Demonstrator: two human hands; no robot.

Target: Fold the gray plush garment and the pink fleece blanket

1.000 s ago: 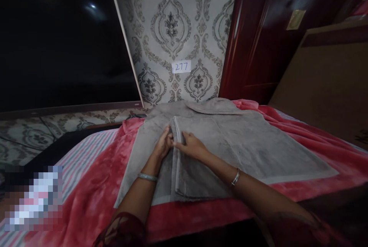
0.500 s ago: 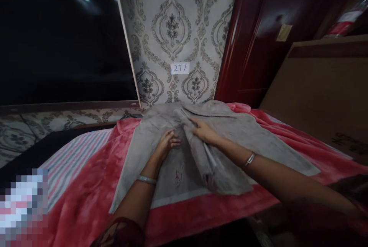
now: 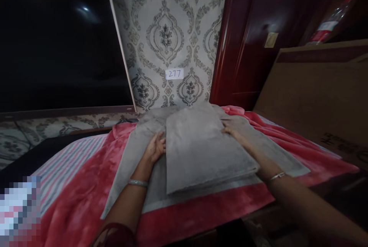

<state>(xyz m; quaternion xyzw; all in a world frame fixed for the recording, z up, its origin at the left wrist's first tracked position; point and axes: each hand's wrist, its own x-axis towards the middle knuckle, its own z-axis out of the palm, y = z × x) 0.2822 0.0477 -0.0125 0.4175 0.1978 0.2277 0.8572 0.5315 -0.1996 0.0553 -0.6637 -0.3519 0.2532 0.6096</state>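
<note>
A grey plush cloth (image 3: pixel 149 197) lies spread over a red blanket. On its middle rests a folded rectangular panel of the same grey fabric (image 3: pixel 198 147), smooth side up, with layered edges at the front right. My left hand (image 3: pixel 155 147) is beside the panel's left edge, palm turned inward and fingers loosely apart, holding nothing. At the right edge of the panel, my right hand (image 3: pixel 234 132) has its fingers closed on the fabric; the fingertips are partly hidden. Bracelets circle both wrists.
Under the grey fabric spreads the red blanket (image 3: pixel 201 216), over a striped sheet (image 3: pixel 71 155) on the left. A large dark screen (image 3: pixel 63 48) stands behind it. On the right are a cardboard box (image 3: pixel 316 86) and a plastic bottle (image 3: pixel 330 21). A patterned wall (image 3: pixel 178 21) rises ahead.
The bunched grey fabric in the middle now lies flat as a smooth folded panel, covering the small pink embroidery. My right hand has moved right; the left has shifted slightly left in view.
</note>
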